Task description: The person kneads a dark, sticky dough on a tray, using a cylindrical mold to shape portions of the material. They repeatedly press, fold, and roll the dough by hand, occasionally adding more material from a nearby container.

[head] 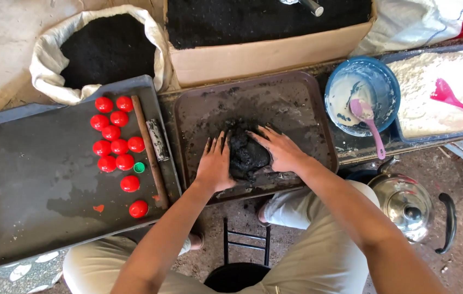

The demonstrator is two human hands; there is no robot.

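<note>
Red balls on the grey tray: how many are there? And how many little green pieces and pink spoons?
Red balls: 12
Green piece: 1
Pink spoons: 2
Total: 15

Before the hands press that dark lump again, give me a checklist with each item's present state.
1. Left hand on the dark lump: ok, it touches the lump's left side.
2. Right hand on the lump: ok, fingers spread on its right side.
3. Lump inside the brown tray: ok, near the middle.
4. Red balls out of the way: ok, they sit on the grey tray.
5. Blue bowl upright: ok, pink spoon inside.
6. Lump's firmness: cannot tell.
</note>
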